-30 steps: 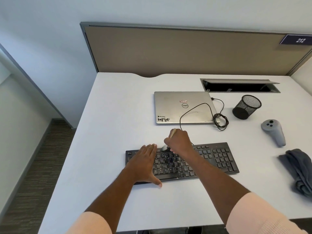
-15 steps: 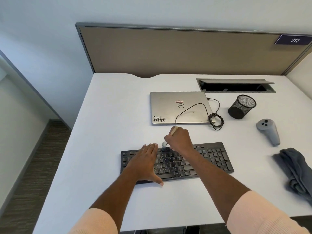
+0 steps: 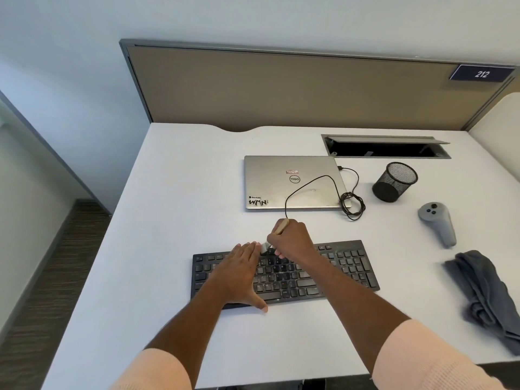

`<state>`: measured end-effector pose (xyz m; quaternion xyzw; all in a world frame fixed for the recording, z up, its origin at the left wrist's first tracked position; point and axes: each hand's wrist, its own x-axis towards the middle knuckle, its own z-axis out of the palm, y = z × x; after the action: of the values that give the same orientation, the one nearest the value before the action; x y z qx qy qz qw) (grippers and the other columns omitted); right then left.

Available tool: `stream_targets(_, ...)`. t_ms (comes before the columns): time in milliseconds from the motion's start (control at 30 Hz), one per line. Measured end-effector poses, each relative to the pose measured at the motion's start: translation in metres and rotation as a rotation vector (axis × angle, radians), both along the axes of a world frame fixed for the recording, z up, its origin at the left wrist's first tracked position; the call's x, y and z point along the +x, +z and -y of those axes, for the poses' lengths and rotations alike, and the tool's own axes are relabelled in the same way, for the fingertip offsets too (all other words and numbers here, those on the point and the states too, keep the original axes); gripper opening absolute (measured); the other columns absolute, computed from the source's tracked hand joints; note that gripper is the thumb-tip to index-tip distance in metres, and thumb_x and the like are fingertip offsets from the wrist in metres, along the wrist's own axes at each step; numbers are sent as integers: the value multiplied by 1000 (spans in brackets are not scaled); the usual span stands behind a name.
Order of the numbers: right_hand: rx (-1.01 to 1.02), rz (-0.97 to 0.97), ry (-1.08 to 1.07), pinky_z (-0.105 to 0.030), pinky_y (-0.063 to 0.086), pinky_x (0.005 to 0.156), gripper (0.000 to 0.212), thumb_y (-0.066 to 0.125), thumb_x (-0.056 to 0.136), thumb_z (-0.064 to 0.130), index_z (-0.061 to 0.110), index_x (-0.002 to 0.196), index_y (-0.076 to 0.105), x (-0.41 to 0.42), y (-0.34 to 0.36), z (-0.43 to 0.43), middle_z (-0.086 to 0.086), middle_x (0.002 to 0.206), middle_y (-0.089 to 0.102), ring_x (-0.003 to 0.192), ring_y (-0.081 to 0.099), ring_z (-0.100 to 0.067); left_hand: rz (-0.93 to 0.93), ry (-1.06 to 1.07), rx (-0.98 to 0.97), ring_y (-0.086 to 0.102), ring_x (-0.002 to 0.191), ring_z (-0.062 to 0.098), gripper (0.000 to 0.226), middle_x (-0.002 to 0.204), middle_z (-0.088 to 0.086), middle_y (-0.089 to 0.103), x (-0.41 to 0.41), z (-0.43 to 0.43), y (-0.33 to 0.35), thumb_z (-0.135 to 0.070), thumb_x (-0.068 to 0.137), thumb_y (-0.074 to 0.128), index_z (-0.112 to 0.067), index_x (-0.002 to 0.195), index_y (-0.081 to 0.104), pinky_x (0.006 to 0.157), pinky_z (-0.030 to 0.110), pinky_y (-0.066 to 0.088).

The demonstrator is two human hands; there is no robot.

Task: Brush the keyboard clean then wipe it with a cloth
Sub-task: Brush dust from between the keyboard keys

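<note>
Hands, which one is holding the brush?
The right hand, curled round the brush handle; the left hand lies flat on the keyboard.

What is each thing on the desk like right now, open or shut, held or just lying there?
Black flat keyboard: flat on desk, left hand pressing it.
Wooden-handled brush: gripped by right hand, bristles on keyboard.
Silver laptop: lid shut.
Grey desk hatch: lid open.
Black mesh cup: looks empty.
Grey crumpled cloth: lying untouched.

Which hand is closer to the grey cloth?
Right. The right hand grips the brush over the keyboard's top row, left of the cloth; the left hand lies flat farther left.
</note>
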<state>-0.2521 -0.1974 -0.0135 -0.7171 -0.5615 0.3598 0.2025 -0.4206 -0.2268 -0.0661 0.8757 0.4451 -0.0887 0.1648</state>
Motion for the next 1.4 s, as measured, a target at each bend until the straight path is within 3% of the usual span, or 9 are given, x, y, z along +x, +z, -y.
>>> stream_targets(133,40,116,-39,-29,49,49,9,62,77,16,9,70,60,0,0,-3,-7,61,63,57,63,-25,-2,-11,7,-5,154,26,144,167,14,-7,-1,1,3,-89,65,60,-3,156,-12,115,32,-15)
stream_targets(300,17,56,-28,-37,62,56,7,62,80,12,6,77,64,-2,2,1,-12,69,70,59,72,-26,7,-46,2,-7,154,26,145,167,13,-7,-1,-2,2,-89,65,60,-4,156,-14,117,34,-15)
stream_targets(433,33,171,-74,-26,43,49,10,60,78,13,8,70,56,7,3,0,-5,62,58,60,59,-25,3,-78,-13,-7,153,27,142,167,12,-9,2,-3,8,-85,67,63,-6,156,-14,112,32,-17)
stream_targets(667,-22,-2,-73,-28,59,49,9,62,81,10,3,84,67,25,-1,0,-10,66,71,47,67,-14,-33,-102,-18,-8,153,27,143,167,13,-9,17,-7,7,-88,66,60,-4,156,-13,115,34,-16)
stream_targets(767,-2,38,-61,-38,62,52,12,62,78,14,3,80,66,35,-2,-6,-13,67,71,53,71,-22,-62,-100,-8,-7,153,27,143,166,14,-9,21,-8,8,-89,67,59,-4,156,-13,116,35,-16)
stream_targets(933,-13,-59,-16,-34,60,52,11,62,80,12,2,83,66,38,2,-15,-12,68,70,52,69,-20,-72,-79,-8,-2,153,28,138,167,12,-3,27,-7,16,-80,69,66,-6,157,-10,112,31,-17)
stream_targets(1133,4,72,22,-29,46,48,13,62,76,17,5,71,57,49,-6,-18,-7,61,59,51,56,-22,-97,-37,-39,-2,153,27,135,167,10,-3,33,-4,20,-76,72,68,-9,157,-14,109,29,-15)
stream_targets(1267,-17,-48,47,-35,59,52,10,62,79,14,4,79,65,51,-3,-14,-14,69,70,56,71,-27,-99,-33,-47,-1,153,26,134,167,10,-3,34,-4,21,-75,72,69,-9,157,-12,110,28,-12)
stream_targets(1400,-4,91,45,-23,40,48,9,63,78,15,9,71,59,54,-3,-12,-2,62,58,54,55,-17,-76,-42,-60,1,153,25,136,167,8,-2,33,-8,19,-73,71,71,-10,157,-13,112,27,-8)
